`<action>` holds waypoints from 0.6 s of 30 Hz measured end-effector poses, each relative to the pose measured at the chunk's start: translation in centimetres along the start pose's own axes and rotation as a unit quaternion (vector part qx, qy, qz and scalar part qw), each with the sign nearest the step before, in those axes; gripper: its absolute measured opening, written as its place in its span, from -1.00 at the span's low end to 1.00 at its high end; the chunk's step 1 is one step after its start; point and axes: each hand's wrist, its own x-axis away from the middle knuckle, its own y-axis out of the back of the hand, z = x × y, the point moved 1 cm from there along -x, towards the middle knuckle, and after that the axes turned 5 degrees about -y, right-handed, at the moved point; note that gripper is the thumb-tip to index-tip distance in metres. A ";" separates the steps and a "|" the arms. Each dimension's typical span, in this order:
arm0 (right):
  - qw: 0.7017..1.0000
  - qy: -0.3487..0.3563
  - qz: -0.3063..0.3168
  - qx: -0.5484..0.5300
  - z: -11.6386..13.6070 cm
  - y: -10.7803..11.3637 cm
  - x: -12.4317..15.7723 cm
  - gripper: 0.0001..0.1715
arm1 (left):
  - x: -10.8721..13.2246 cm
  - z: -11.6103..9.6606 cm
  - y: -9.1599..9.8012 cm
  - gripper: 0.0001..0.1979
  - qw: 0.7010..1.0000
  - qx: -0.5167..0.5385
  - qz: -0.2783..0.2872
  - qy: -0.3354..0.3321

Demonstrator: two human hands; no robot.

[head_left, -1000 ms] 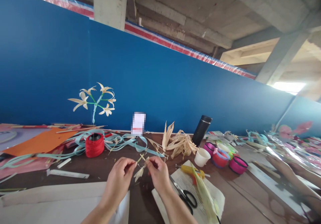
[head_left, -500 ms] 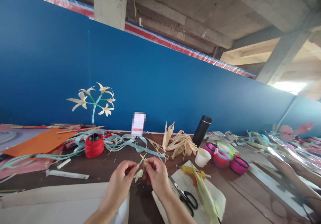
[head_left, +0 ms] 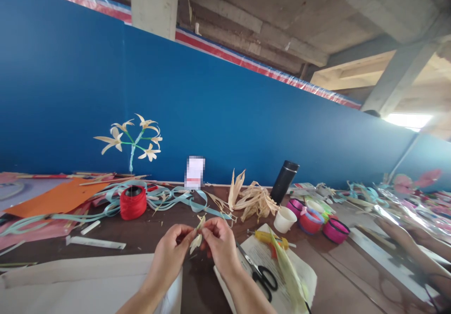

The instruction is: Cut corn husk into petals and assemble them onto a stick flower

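Note:
In the head view, my left hand (head_left: 172, 248) and my right hand (head_left: 221, 246) meet over the brown table. Both have their fingertips pinched on a small pale husk flower (head_left: 196, 243). Its petals hang below the fingers and a short piece sticks up above them; the middle is hidden by the fingers. To the right of my right hand, black-handled scissors (head_left: 265, 279) lie on a printed sheet (head_left: 310, 276). A pale green corn husk (head_left: 289, 271) and a yellow glue gun (head_left: 268, 239) are beside them.
Beyond my hands lie a red twine spool (head_left: 133, 203), pale blue ribbon (head_left: 176, 200) and dried husks (head_left: 255, 201). A white cup (head_left: 284, 220) and black bottle (head_left: 283, 182) stand to the right. Husk flowers on a stem (head_left: 132, 152) rise at left. Another person's arm (head_left: 405, 243) is far right.
The husk flower has turned slightly between my fingertips, and its upper piece looks wider and more upright. My hands stay in nearly the same place.

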 end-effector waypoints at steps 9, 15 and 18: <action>1.000 -0.008 0.002 0.018 0.4 -0.3 0.1 -0.72 | 0.1 -0.3 -0.1 -0.69 1.000 -0.003 0.009 0.001; 1.000 0.008 0.014 0.008 0.4 -0.4 0.2 -0.69 | 0.2 -0.1 -0.2 -0.69 1.000 -0.002 0.007 -0.008; 1.000 0.008 0.013 0.008 0.4 -0.4 0.3 -0.67 | 0.3 0.0 -0.2 -0.69 1.000 -0.006 0.006 -0.015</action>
